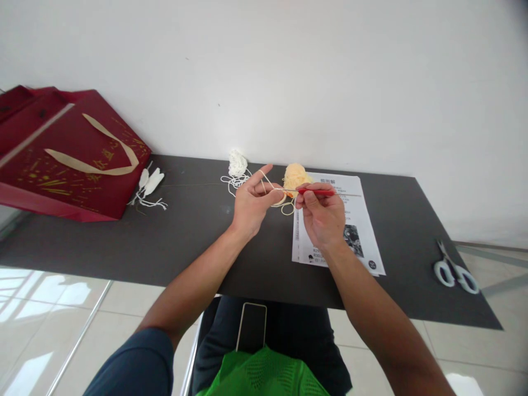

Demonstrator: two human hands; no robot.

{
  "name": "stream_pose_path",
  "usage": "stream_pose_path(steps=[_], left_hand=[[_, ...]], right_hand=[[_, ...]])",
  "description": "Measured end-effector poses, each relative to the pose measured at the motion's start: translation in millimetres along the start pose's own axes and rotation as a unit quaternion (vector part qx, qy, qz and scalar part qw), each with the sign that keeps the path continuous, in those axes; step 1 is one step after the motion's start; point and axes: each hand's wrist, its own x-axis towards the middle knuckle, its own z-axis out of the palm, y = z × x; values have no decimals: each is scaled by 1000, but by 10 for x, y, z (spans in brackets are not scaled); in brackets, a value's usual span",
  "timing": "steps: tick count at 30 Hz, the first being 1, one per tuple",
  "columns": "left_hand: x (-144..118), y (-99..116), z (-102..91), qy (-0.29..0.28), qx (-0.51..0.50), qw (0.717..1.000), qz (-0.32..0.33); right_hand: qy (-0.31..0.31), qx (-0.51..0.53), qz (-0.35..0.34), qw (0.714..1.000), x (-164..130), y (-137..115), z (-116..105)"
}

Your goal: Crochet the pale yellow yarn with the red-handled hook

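Your right hand (pixel 324 214) is closed, thumb and fingers, on the red-handled hook (pixel 317 192), above the printed sheets (pixel 366 223); your left hand (pixel 253 204) pinches pale yarn (pixel 280 203), one finger raised, presumably for tension. The yarn ball (pixel 295 175) sits just beyond. Your grip obscures the hook's tip.

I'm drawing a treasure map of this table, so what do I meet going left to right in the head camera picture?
Red bag → white pieces with strings → white yarn → left hand → pale yellow yarn ball → right hand → scissors.
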Motion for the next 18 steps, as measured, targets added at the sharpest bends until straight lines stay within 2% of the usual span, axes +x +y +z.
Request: stream_pose_path(steps=[18], left_hand=[[-21,28,8,-27,-2,999,-18]], right_hand=[[-18,-12,-22,1000,25,-46,-45]])
